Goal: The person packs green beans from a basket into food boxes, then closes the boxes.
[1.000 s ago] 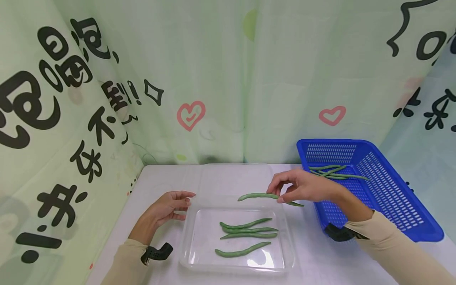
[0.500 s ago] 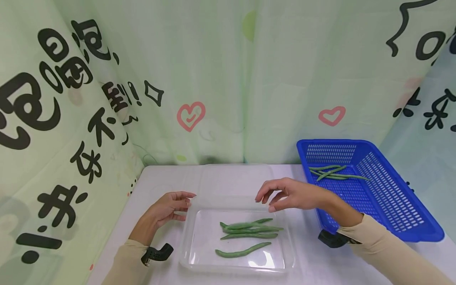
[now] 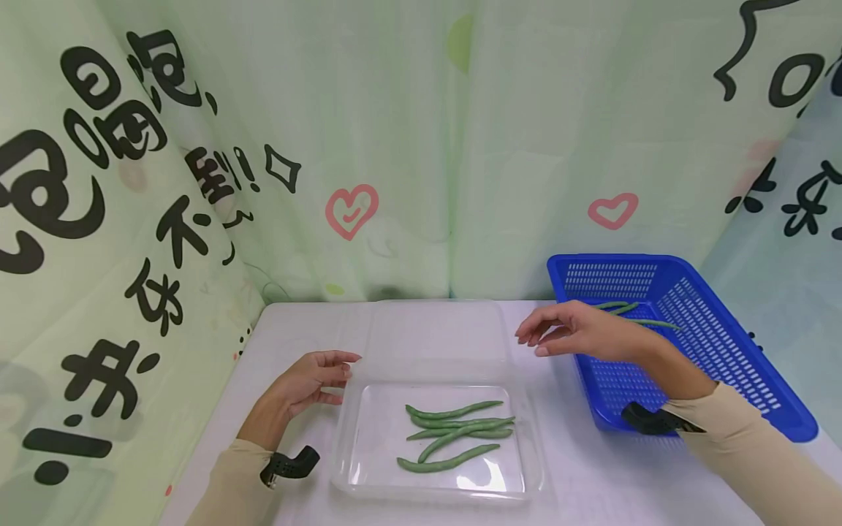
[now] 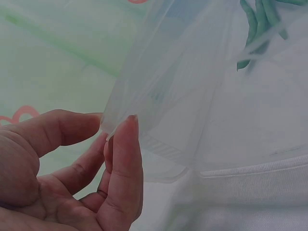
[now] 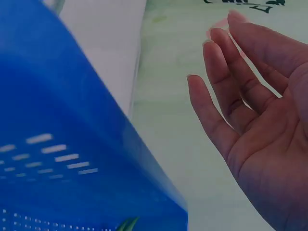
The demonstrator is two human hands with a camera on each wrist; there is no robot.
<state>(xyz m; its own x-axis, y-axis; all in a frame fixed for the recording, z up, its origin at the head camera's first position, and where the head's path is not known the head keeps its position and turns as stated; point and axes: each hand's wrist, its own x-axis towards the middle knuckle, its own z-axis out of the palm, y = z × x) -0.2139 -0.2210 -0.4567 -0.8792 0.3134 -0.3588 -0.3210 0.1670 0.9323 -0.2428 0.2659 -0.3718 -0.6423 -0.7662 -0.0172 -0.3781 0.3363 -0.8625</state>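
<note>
Beige sleeves cover both forearms, and black wrist cameras are strapped just behind the hands. Between the hands and nearer the person stands a clear plastic tray, with five green beans lying roughly crosswise on its floor, one slanting over its neighbours. The left hand pinches the tray's far left corner between thumb and fingers. The right hand hangs relaxed in the air, fingers loosely bent and holding nothing, to the right of the tray. Just beside that hand, partly behind its wrist, sits a blue perforated plastic basket, more green beans lying towards its far end. Past the tray, between the two hands, a clear lid lies flat on the white tabletop, which runs on beyond the left hand. At the table's far edge hangs a pale green curtain with pink hearts; more fabric to the left of the left hand bears bold black lettering.
</note>
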